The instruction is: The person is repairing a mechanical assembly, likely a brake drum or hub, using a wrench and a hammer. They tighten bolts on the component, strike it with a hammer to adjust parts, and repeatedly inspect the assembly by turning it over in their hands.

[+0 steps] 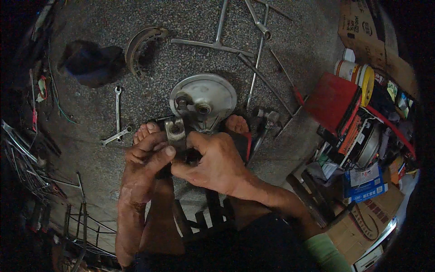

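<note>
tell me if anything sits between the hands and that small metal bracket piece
Nothing visible does. The left hand and the right hand both already touch the small metal part, pinching it from either side just in front of the round metal hub plate on the floor.

Greys, silvers and a burst of red on speckled ground

The speckled grey stone floor (136, 109) carries a pale silver round metal drum plate (213, 95) and dull steel spanners (117, 119); a bright red flat box (330, 100), yellow-lidded white tub (358, 75), and perhaps blue printed cartons (364, 183).
</note>
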A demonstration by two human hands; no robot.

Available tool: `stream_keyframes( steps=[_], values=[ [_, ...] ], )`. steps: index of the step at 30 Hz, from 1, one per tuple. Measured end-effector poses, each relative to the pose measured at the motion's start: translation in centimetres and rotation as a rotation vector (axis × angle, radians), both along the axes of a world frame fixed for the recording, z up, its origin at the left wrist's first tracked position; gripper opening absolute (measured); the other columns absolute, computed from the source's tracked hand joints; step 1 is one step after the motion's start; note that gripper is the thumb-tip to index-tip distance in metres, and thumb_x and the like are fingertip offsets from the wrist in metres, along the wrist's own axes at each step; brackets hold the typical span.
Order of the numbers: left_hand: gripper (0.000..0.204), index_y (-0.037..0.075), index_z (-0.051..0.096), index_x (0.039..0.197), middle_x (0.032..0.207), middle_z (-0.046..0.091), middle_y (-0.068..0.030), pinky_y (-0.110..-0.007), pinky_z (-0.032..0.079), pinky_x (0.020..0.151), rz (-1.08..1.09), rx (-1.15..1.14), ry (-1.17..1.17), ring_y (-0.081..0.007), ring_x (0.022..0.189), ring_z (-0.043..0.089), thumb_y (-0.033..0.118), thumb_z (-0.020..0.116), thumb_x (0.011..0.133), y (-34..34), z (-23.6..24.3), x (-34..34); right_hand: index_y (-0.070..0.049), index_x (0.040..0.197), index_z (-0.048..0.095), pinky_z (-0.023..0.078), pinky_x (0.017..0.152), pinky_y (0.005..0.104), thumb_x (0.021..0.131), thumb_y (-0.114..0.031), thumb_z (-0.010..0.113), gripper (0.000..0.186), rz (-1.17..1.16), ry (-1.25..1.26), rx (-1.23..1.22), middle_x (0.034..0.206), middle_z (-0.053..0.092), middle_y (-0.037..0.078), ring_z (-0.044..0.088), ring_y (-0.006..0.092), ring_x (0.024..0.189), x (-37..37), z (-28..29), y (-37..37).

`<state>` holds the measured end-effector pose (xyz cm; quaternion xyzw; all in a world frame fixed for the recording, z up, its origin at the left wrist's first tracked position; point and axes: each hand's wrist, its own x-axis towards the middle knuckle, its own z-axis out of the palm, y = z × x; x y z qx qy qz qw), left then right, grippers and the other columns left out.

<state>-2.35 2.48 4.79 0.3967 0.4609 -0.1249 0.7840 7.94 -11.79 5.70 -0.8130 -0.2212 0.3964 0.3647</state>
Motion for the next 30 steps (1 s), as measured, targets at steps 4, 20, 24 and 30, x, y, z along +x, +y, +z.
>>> stream_keyframes(
  steps=[4,20,24,30],
  values=[
    [0.041,-0.003,0.056,0.126,0.116,0.065,-0.0097,-0.038,0.049,0.095,0.277,-0.225,0.094,-0.0197,0.108,0.061,0.011,0.066,0.09,-0.2,-1.9,-1.3,0.001,0.085,0.065,0.047,0.049,0.033,0.08,-0.018,0.074,0.022,-0.06,0.109,0.069,0.063,0.064,0.009,0.062,0.016,0.054,0.6,0.1,-0.4],
    [0.039,0.0,0.05,0.129,0.115,0.064,-0.0119,-0.04,0.057,0.075,0.493,-0.267,0.172,-0.0245,0.098,0.065,0.005,0.057,0.091,-1.2,-1.8,-1.2,-0.001,0.116,0.063,0.049,0.056,0.0217,0.091,-0.008,0.064,0.026,-0.517,0.682,0.409,0.089,0.068,0.002,0.063,0.0081,0.072,2.9,-1.7,-1.4],
    [0.042,0.0,0.046,0.132,0.126,0.059,-0.0129,-0.04,0.057,0.08,0.15,-0.536,0.115,-0.0255,0.104,0.065,0.005,0.056,0.092,0.0,-1.6,-1.3,0.0,0.112,0.066,0.046,0.056,0.0199,0.088,-0.007,0.07,0.024,-0.317,0.529,0.272,0.087,0.069,0.002,0.06,0.0046,0.069,3.2,-1.9,-1.9],
    [0.042,-0.006,0.042,0.133,0.131,0.053,-0.0187,-0.051,0.054,0.092,0.257,-0.483,0.042,-0.0354,0.111,0.062,0.008,0.052,0.093,-0.7,-0.9,0.1,0.0,0.103,0.068,0.039,0.047,0.0186,0.086,-0.012,0.075,0.022,-0.33,0.201,0.143,0.079,0.066,0.001,0.052,0.0021,0.056,2.7,-3.2,-2.4]
  ],
)
